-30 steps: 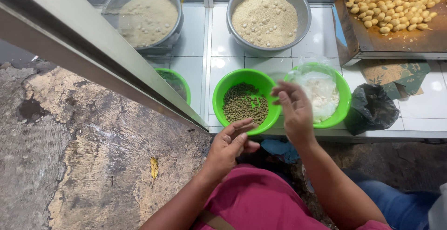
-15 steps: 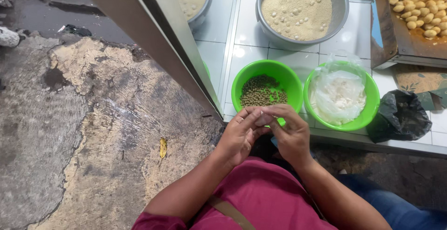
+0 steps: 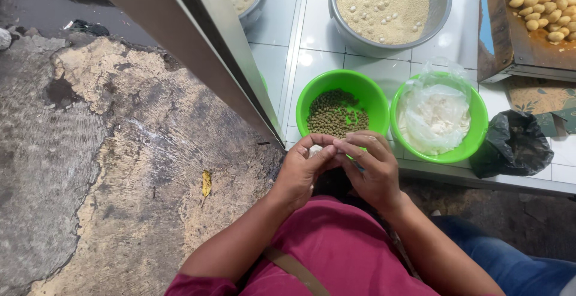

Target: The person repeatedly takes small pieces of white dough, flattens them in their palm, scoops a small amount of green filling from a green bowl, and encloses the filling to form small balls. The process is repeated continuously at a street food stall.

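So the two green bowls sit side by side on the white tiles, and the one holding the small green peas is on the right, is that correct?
Not quite: the head view shows the green bowl of peas on the left; the right-hand green bowl holds a clear plastic bag with something white. Both sit side by side on the white tiles.

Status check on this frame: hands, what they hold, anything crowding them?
Left hand and right hand together, pinching a small white lump. Green bowl of green beans just beyond the fingers. Nothing in the way.
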